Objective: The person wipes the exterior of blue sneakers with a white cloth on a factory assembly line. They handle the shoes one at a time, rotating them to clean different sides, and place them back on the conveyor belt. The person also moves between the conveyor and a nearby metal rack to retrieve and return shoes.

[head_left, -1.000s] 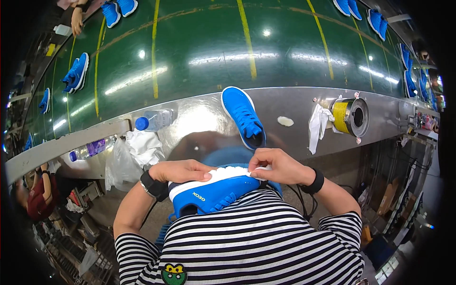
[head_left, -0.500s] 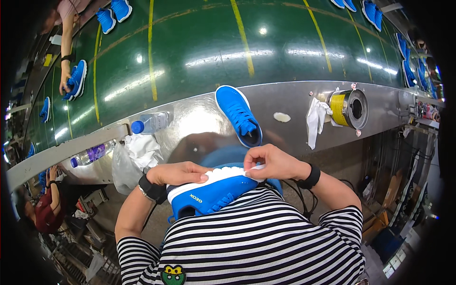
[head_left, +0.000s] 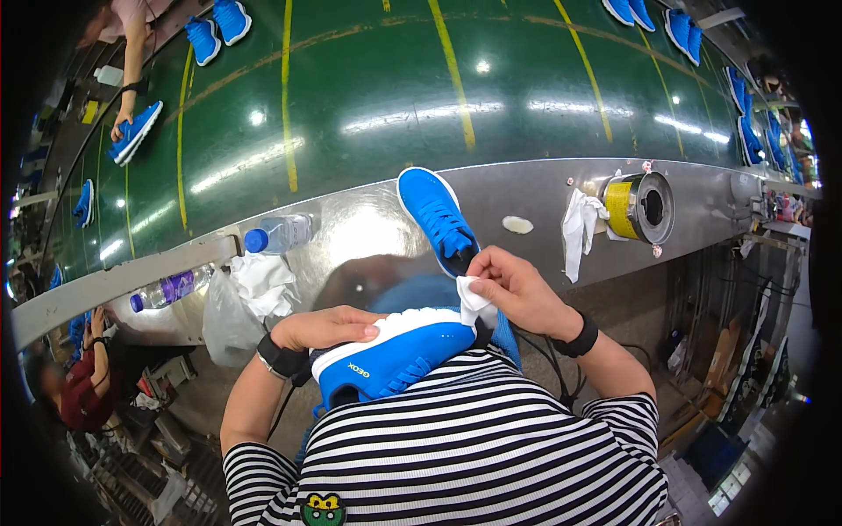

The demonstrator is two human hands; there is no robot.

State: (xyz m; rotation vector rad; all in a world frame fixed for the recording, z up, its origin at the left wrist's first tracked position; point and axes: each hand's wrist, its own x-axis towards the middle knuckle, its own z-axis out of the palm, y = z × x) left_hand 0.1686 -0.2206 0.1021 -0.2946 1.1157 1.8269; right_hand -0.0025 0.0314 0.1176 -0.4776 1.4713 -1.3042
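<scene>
A blue sneaker (head_left: 399, 346) with a white sole lies on its side against my striped shirt, its toe toward my right. Around its heel end, my left hand (head_left: 329, 328) grips the sole, thumb on the white edge. Pinched in my right hand (head_left: 513, 289) is a small white cloth (head_left: 474, 301), which hangs by the sneaker's toe; whether it touches the toe I cannot tell. Just beyond, a second blue sneaker (head_left: 436, 215) rests on the metal ledge, its heel close to my right fingers.
On the metal ledge (head_left: 544, 188) stand an open can (head_left: 645, 209) with a white rag (head_left: 581, 230) beside it, and a clear bottle (head_left: 285, 234). A plastic bag (head_left: 232, 316) hangs at left. Beyond runs a green belt (head_left: 377, 79) with blue shoes; a co-worker's hand (head_left: 123, 123) holds one.
My right hand has lifted slightly away from the toe, and more of the white cloth shows. My left hand keeps its hold. At far left, the co-worker's shoe has tilted.
</scene>
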